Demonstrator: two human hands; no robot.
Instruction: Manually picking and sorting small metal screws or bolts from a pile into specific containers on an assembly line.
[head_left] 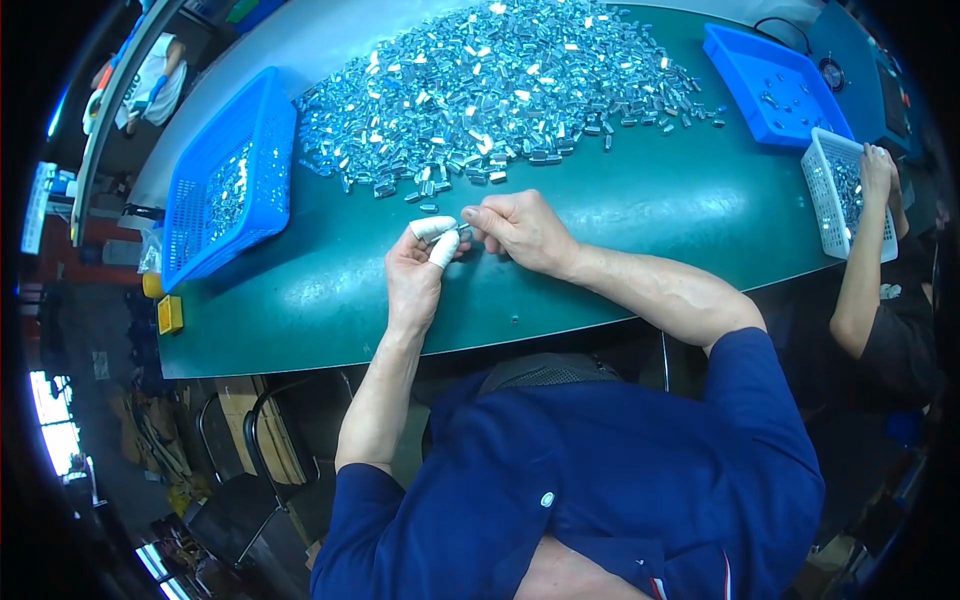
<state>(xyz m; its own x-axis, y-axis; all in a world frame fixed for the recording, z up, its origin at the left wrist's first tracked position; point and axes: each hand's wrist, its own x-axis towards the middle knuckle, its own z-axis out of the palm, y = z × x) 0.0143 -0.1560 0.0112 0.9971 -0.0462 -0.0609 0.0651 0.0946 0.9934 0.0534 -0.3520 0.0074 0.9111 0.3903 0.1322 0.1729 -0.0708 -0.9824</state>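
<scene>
My left hand (412,275) is closed in a pinch over the green table (380,310), white finger covers on its thumb and forefinger. Between those tips sits a small shiny metal piece (463,229), partly hidden by the fingers. Right beside it, my right hand (527,232) is closed too, its thumb and forefinger tips meeting at the piece. Whatever that pinch holds is too small to make out. Just beyond both hands spreads a large heap of small silvery metal pieces (480,90), with a few loose ones at its near edge.
At the left stands a blue basket (278,180) with metal pieces inside. A blue tray (725,75) holding a few pieces lies at the far right. Near it, a co-worker's hands (878,175) are at a white basket (830,225) of pieces. A small yellow box (170,315) sits by the left edge.
</scene>
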